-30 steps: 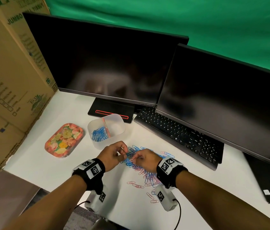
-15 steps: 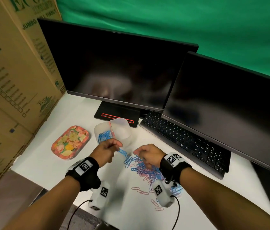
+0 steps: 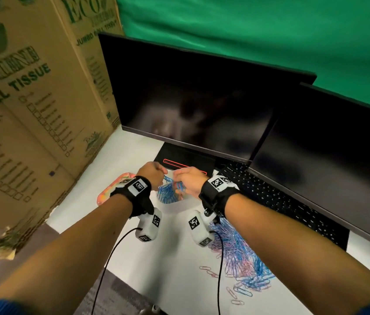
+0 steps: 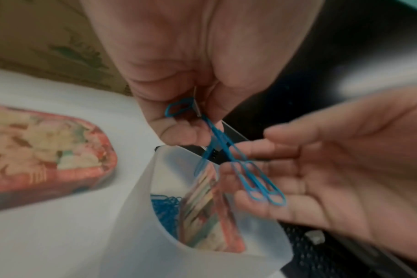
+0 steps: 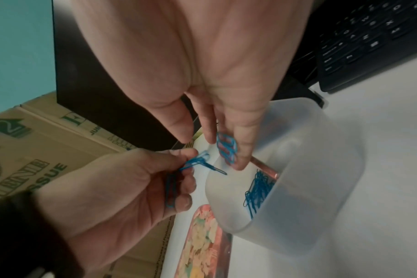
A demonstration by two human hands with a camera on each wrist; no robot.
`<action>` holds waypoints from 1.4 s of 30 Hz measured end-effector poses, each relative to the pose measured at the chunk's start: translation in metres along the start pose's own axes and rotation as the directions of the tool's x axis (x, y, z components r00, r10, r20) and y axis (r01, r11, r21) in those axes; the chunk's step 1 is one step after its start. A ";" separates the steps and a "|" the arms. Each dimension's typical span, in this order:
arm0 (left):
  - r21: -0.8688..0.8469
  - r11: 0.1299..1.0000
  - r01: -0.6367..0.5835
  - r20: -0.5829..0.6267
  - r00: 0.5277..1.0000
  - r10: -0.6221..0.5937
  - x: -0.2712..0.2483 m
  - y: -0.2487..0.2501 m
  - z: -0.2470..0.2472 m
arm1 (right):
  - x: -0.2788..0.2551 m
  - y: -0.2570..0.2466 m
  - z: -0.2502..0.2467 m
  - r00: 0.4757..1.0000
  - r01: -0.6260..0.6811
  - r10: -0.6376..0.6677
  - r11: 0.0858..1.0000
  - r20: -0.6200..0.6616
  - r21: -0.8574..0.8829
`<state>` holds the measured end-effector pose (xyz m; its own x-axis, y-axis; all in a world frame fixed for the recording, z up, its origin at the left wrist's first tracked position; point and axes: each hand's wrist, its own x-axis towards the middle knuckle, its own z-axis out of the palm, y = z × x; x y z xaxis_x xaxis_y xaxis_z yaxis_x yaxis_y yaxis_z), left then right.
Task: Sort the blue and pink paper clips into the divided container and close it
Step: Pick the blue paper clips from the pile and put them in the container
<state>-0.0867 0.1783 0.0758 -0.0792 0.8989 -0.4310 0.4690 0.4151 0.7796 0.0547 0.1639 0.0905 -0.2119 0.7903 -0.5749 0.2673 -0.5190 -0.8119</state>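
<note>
The translucent divided container point(image 3: 180, 197) stands under both hands, with blue clips point(image 4: 166, 208) in the compartment left of its pink patterned divider point(image 4: 210, 210). My left hand point(image 3: 163, 176) pinches a few blue paper clips point(image 4: 179, 109) just above the container's rim point(image 5: 298, 178). My right hand point(image 3: 177, 185) holds more blue clips point(image 5: 226, 150) at its fingertips over the opening; its thumb stands apart. The two bunches look linked. The mixed pile of blue and pink clips point(image 3: 241, 258) lies on the white table near my right forearm. The floral lid point(image 3: 109, 189) lies left of the container.
Two dark monitors point(image 3: 191, 105) and a black keyboard point(image 3: 281, 201) stand close behind and right of the container. Cardboard boxes point(image 3: 31, 110) wall off the left side. A few loose pink clips point(image 3: 206, 270) lie near the table's front edge.
Both hands left the pile and moved forward and left to above the container, carrying blue clips. The head view has dropped closer to the table.
</note>
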 end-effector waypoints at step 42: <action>0.689 0.701 -0.185 0.214 0.976 0.048 -0.045 -0.069 0.127 | -0.065 0.141 -0.074 0.971 -0.060 -0.137 0.650 -0.194 -0.758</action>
<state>-0.0033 0.0919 -0.0163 0.1335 0.8668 -0.4804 0.9493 0.0274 0.3133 0.1763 0.0630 0.0208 -0.0601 0.9019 -0.4277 0.8987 -0.1376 -0.4165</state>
